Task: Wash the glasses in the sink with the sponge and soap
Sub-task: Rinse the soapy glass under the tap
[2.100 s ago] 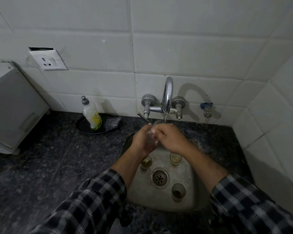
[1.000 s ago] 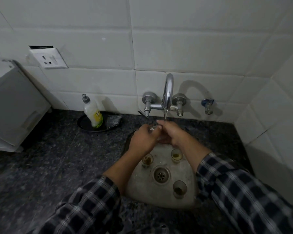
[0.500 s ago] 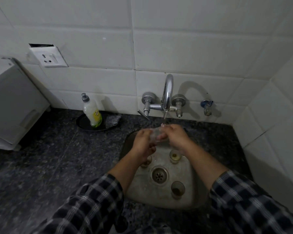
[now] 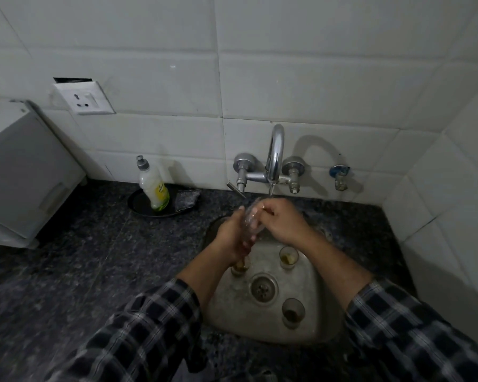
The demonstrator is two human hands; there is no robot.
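Fingers of your left hand (image 4: pixel 233 239) and right hand (image 4: pixel 284 222) curl round the tilted glass (image 4: pixel 250 221) beneath the tap (image 4: pixel 275 154).

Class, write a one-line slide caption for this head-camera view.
Left hand and right hand hold a clear glass under the tap; three glasses stand in the sink.

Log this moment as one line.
left hand: holds glass | right hand: on glass, under tap | sink: three glasses standing | sponge: on tray

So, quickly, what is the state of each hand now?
Left hand: closed, holding the clear glass.
Right hand: closed, fingers curled on the rim of that glass.
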